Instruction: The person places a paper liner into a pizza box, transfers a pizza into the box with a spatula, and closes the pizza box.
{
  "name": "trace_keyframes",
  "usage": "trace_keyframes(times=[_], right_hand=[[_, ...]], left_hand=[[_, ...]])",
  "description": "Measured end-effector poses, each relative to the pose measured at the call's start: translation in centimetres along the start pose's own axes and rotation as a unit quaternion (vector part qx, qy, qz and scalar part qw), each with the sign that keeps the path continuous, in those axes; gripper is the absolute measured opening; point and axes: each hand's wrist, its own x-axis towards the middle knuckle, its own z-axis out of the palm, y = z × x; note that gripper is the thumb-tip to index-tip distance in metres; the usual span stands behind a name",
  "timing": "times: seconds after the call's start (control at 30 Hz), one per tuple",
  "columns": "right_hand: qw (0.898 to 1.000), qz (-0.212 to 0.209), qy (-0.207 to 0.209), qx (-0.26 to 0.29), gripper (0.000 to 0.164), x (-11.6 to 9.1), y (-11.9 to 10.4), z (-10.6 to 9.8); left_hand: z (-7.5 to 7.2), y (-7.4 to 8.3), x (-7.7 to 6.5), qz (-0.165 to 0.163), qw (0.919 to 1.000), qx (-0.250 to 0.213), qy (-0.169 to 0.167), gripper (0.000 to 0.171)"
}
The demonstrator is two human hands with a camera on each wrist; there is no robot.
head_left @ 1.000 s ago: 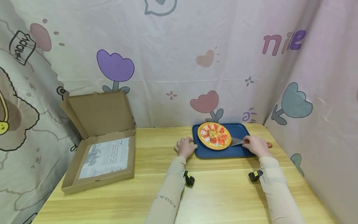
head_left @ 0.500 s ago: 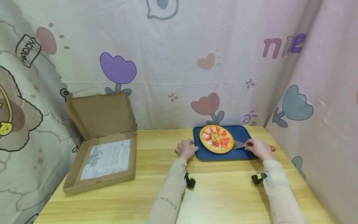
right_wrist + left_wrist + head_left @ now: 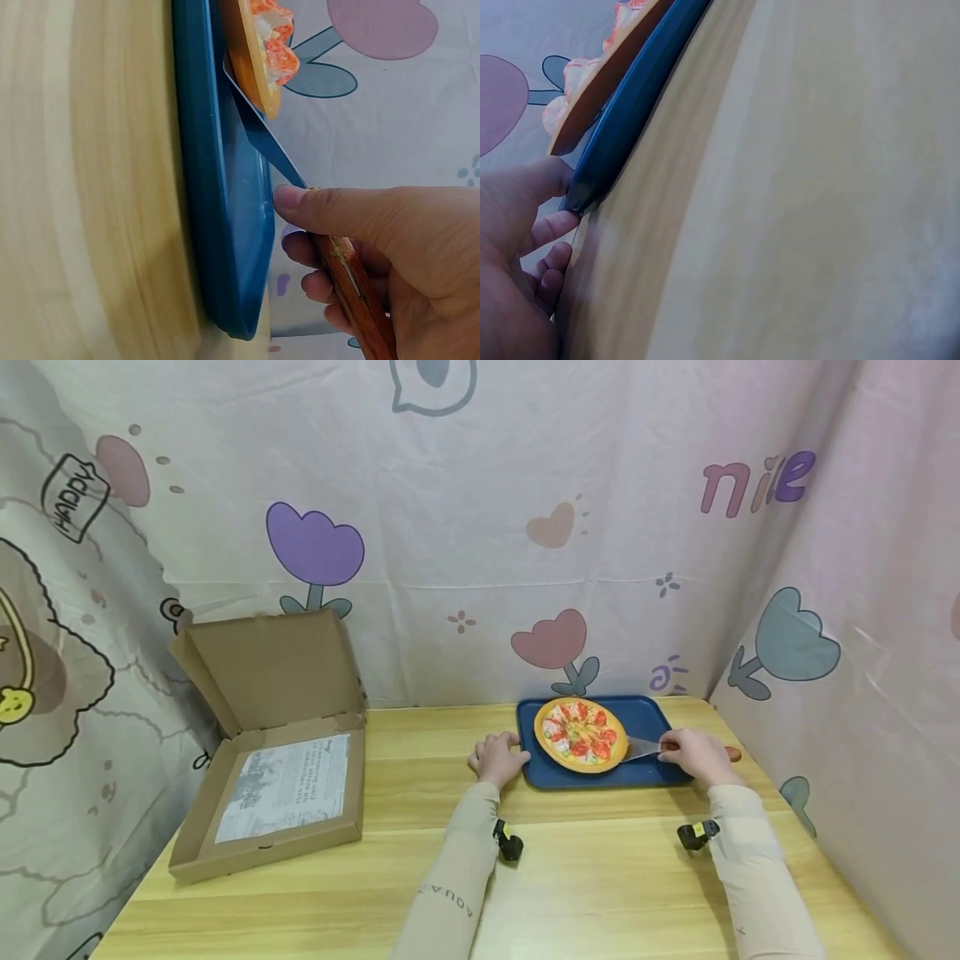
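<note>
A round toy pizza [image 3: 581, 735] with red and white toppings lies tilted in the blue tray [image 3: 652, 718], its right edge raised on the blade of a pizza server [image 3: 642, 748]. My right hand [image 3: 697, 755] grips the server's wooden handle [image 3: 349, 281], thumb along the top. In the right wrist view, the thin metal blade [image 3: 262, 139] slants under the pizza's crust. At the tray's left side, my left hand [image 3: 500, 760] pinches the rim; the left wrist view has the thumb above it and a finger [image 3: 555, 225] below.
An open cardboard pizza box [image 3: 348, 827] stands on the left of the wooden table [image 3: 585, 893], lid upright, with a printed sheet [image 3: 288, 785] inside. A patterned curtain [image 3: 450, 485] hangs right behind the table and along both sides.
The server and my right hand have shifted slightly right, and the pizza has moved a little right and toward me on the tray. My left hand stays at the rim. The head view has tilted slightly.
</note>
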Motion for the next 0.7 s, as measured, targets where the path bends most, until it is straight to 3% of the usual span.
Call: trace_keyframes(times=[0.4,0.7], right_hand=[[1.000,-0.009,0.016,0.006,0.009,-0.5,-0.4,-0.9],[1.000,-0.010,0.015,0.000,0.013,-0.6,-0.2,-1.5]], left_hand=[[-0.2,-0.4,-0.3,0.017,0.9998,0.006,0.004,0.031],[-1.2,-0.8,-0.7,0.030,0.9978,-0.057,-0.015,0.028]])
